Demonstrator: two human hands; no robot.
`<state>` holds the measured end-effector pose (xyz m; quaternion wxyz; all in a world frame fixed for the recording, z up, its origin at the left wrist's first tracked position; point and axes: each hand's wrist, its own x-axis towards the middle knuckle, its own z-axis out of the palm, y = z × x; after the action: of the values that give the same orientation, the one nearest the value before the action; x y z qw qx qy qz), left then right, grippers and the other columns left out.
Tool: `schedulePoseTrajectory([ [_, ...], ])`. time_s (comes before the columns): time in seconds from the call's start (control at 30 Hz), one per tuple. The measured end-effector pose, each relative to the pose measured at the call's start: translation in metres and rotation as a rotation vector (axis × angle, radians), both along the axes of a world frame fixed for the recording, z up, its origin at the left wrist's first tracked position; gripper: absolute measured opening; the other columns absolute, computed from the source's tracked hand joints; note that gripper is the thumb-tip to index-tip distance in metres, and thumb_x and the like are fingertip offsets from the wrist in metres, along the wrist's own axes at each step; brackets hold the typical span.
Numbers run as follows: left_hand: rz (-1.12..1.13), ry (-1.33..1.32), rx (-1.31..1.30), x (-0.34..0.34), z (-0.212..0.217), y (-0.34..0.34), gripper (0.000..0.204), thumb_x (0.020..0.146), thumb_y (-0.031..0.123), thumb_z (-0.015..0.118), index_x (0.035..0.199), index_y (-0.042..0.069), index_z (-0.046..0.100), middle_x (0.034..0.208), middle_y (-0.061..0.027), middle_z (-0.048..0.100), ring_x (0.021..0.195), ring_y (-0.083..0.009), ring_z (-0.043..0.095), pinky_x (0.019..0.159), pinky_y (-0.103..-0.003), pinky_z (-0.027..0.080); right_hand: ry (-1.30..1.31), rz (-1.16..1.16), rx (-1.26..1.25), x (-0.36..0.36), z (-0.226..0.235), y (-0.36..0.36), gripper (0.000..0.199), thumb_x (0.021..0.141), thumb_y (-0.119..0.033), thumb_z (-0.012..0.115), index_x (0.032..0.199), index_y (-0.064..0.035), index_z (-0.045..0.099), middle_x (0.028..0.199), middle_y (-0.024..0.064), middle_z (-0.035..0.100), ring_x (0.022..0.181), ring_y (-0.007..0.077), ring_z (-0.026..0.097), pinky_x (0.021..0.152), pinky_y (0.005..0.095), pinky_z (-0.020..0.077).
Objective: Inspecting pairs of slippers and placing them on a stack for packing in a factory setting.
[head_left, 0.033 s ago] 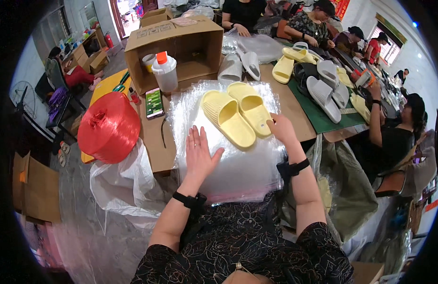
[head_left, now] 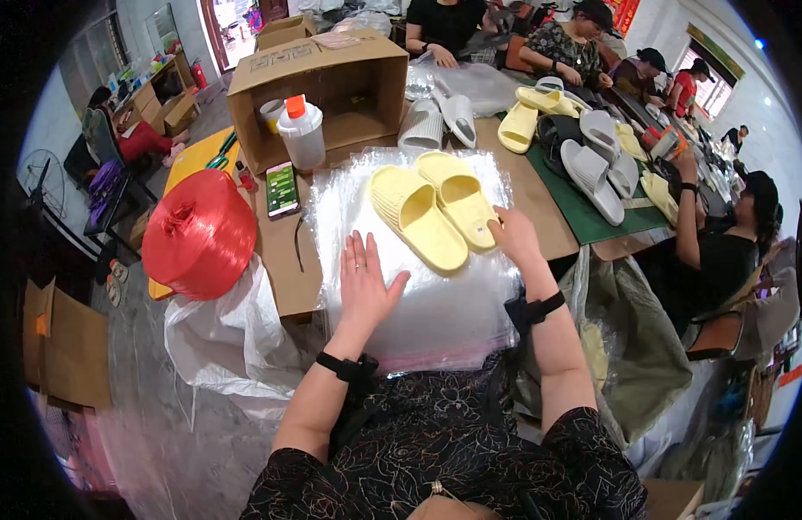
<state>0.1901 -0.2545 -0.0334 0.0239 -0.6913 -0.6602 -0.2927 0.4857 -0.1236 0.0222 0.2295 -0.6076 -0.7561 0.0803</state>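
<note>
A pair of pale yellow slide slippers lies on a stack of clear plastic bags, toes pointing away from me. The left slipper has a ribbed strap and sits slightly nearer to me than the right slipper. My left hand rests flat on the bags beside the left slipper, fingers stretched out and holding nothing. At the heel of the right slipper, my right hand grips its outer edge between thumb and curled fingers; some fingers are hidden.
Left of the bags are a phone, a red twine roll and a white bottle before an open carton. Grey slippers lie beyond. More slippers cover a green mat at right, where co-workers sit.
</note>
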Motion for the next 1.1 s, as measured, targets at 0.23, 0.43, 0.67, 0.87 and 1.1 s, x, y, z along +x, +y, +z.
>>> schedulePoseTrajectory([
  [0.23, 0.003, 0.003, 0.002, 0.001, -0.002, 0.0, 0.099, 0.092, 0.055, 0.066, 0.158, -0.006, 0.024, 0.161, -0.0376, 0.023, 0.152, -0.0501, 0.022, 0.124, -0.056, 0.019, 0.026, 0.12, 0.038, -0.054, 0.02, -0.008, 0.054, 0.089, -0.05, 0.071, 0.121, -0.0066, 0.071, 0.108, 0.0182, 0.066, 0.108, 0.0351, 0.063, 0.09, 0.0457, 0.0523],
  [0.43, -0.014, 0.054, -0.013, -0.002, -0.006, 0.004, 0.094, 0.093, 0.058, 0.064, 0.156, -0.003, 0.033, 0.161, -0.0375, 0.023, 0.152, -0.0503, 0.021, 0.124, -0.057, 0.018, -0.143, 0.118, 0.113, -0.11, 0.008, 0.011, 0.05, 0.093, -0.048, 0.067, 0.111, -0.0026, 0.07, 0.105, 0.0179, 0.068, 0.102, 0.0371, 0.066, 0.088, 0.0472, 0.0539],
  [0.67, -0.034, 0.059, -0.123, -0.003, 0.001, 0.001, 0.1, 0.089, 0.068, 0.063, 0.157, -0.001, 0.036, 0.161, -0.0389, 0.023, 0.152, -0.051, 0.019, 0.124, -0.058, 0.016, 0.043, 0.098, 0.13, -0.09, 0.015, 0.027, 0.04, 0.095, -0.038, 0.063, 0.085, -0.0001, 0.07, 0.088, 0.019, 0.072, 0.085, 0.0383, 0.069, 0.078, 0.0492, 0.0539],
  [0.87, -0.025, 0.108, -0.259, -0.003, 0.011, 0.013, 0.105, 0.09, 0.073, 0.057, 0.159, -0.002, 0.03, 0.162, -0.0394, 0.018, 0.154, -0.0507, 0.013, 0.125, -0.057, 0.012, 0.51, -0.164, 0.16, -0.018, 0.033, -0.034, 0.038, 0.097, -0.03, 0.068, 0.085, 0.0062, 0.067, 0.078, 0.0227, 0.069, 0.072, 0.0362, 0.066, 0.067, 0.0447, 0.0495],
  [1.1, 0.056, 0.2, -0.336, -0.006, 0.036, 0.078, 0.104, 0.091, 0.071, 0.056, 0.159, -0.003, 0.029, 0.165, -0.0359, 0.014, 0.157, -0.0446, 0.009, 0.127, -0.052, 0.006, 1.081, -0.236, 0.184, 0.056, 0.004, -0.122, 0.033, 0.103, -0.021, 0.065, 0.117, 0.008, 0.067, 0.102, 0.0074, 0.074, 0.091, 0.011, 0.062, 0.08, 0.0286, 0.0487],
])
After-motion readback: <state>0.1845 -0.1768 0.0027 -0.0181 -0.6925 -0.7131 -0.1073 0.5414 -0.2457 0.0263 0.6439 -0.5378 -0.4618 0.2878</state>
